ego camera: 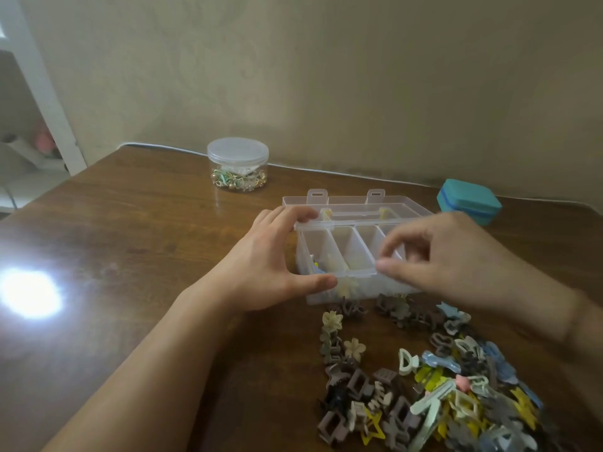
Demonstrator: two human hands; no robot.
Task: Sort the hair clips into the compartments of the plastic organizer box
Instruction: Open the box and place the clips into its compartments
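Note:
The clear plastic organizer box [329, 298] stands mid-table with its lid [346, 200] folded open toward the wall. My left hand [270, 265] grips its left end, fingers over the back corner and thumb on the front wall. My right hand [450, 256], blurred, hovers over the right compartments; its thumb and forefinger pinch the front rim. A few clips [321, 267], blue, yellow and cream, lie in the leftmost compartment. Several loose hair clips [456, 399] in brown, grey, blue, yellow and cream are piled on the table in front of the box.
A round clear lidded jar [238, 164] with small trinkets stands behind the box to the left. A teal case [470, 202] sits at the back right near the wall. A bright glare [29, 293] marks the wooden table [146, 239] at the left.

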